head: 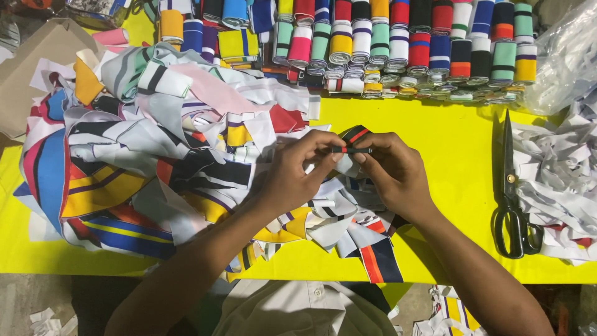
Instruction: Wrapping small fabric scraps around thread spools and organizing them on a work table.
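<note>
In the head view, at the centre of the frame, the left hand (297, 171) and the right hand (392, 171) together pinch a small rolled strip (352, 142) of dark ribbed knit with red and green stripes, fingertips closed on its two ends. Under and to the left of the hands spreads a loose heap of soft striped fabric pieces (143, 155). Along the upper edge, tight fabric rolls (398, 43) stand in rows. All lie on a smooth yellow table (448, 137). Black scissors (513, 199) lie at the right, beside a pile of white scraps (556, 174). Bare yellow surface stays open between the right hand and the scissors.
</note>
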